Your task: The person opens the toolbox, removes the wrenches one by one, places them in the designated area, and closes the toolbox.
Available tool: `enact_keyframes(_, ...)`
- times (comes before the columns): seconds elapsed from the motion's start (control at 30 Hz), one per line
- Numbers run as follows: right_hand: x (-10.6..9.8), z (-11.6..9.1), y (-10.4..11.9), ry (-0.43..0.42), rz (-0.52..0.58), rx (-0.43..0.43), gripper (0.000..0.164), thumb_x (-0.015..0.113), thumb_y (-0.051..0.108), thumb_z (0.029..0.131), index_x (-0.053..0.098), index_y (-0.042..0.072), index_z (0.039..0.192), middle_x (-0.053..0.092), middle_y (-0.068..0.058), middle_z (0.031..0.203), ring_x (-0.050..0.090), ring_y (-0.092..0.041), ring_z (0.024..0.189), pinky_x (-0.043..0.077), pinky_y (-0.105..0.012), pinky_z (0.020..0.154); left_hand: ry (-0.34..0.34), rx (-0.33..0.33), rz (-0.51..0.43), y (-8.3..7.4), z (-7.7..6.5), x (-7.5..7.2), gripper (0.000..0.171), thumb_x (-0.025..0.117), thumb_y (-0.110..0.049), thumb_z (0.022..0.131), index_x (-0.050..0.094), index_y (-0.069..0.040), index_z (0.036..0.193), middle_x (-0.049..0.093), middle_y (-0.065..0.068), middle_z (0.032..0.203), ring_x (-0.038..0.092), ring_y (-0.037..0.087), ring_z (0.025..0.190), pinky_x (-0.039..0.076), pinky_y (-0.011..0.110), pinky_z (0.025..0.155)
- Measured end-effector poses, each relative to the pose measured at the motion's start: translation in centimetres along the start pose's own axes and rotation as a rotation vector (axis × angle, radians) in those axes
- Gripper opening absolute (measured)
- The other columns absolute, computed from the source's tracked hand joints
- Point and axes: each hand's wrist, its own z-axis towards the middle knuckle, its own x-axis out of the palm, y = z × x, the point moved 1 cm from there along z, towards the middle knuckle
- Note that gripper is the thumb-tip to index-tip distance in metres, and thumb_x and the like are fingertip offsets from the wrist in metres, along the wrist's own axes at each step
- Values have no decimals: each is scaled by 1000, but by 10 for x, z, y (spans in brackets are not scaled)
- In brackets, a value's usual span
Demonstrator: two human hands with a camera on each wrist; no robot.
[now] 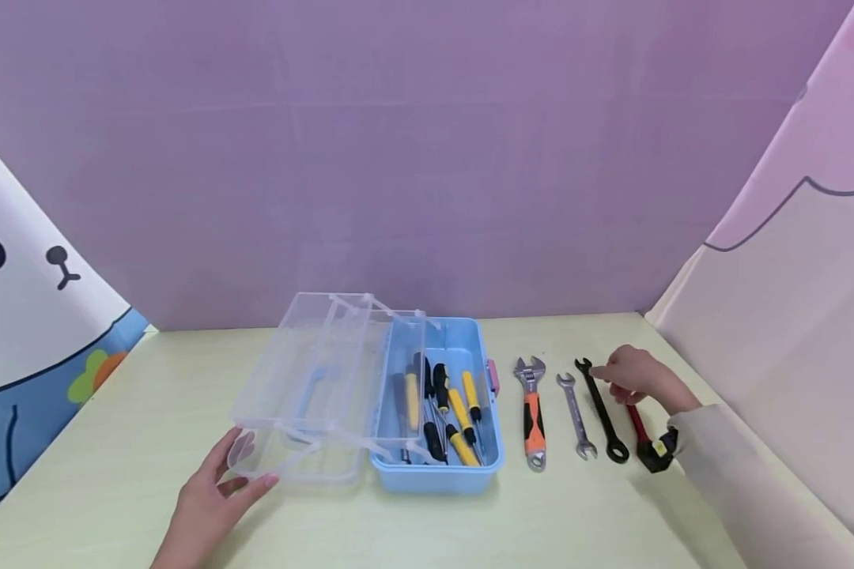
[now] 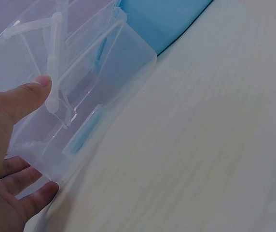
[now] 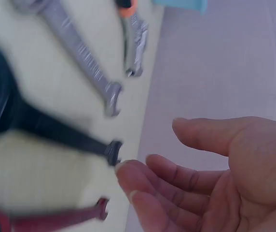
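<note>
My left hand (image 1: 209, 502) holds the near left corner of the toolbox's clear lid (image 2: 106, 96), thumb on one side and fingers on the other. That lid lies folded open leftward, with a clear tray raised over it. Several screwdrivers (image 1: 461, 411) lie in the blue toolbox (image 1: 437, 480). My right hand (image 1: 636, 375) hovers by the upper end of a black combination wrench (image 1: 601, 411); in the right wrist view its thumb and fingers stand apart, holding nothing. A red-handled tool with a black and yellow end (image 1: 655, 454) lies partly hidden under that hand and sleeve.
Left of the black wrench lie a silver open-end wrench (image 1: 576, 415) and an adjustable wrench (image 1: 532, 415) with an orange and black handle. A pink latch (image 1: 493, 378) juts from the toolbox's right side. Purple cloth (image 1: 427, 174) closes off the table's back.
</note>
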Motion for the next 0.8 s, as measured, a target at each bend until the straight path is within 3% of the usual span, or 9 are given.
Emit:
enact_keyframes(0.2,9,2,22,-78,71,-53,30,53,24,95,59,-4,86,61,-8,66,60,-15,58,58,-34,57,-7,5,23,2,0,0,97,71,-42,84,12,-7,153,30,34,147,58,44,112,58,40,82)
enact_keyframes(0.47,27,4,47,-114,204,-103,30,53,24,96,57,-6,96,64,-13,74,63,-18,63,58,-34,61,-19,34,29,5,1,1,95,70,-41,85,13,-6,152,30,34,146,61,42,108,51,52,92)
enact_keyframes(0.8,46,6,74,-136,236,-147,32,55,23,95,58,-8,99,65,-18,81,65,-18,66,59,-33,61,-16,25,32,5,1,1,96,70,-41,85,12,-6,153,31,35,146,59,44,111,51,51,93)
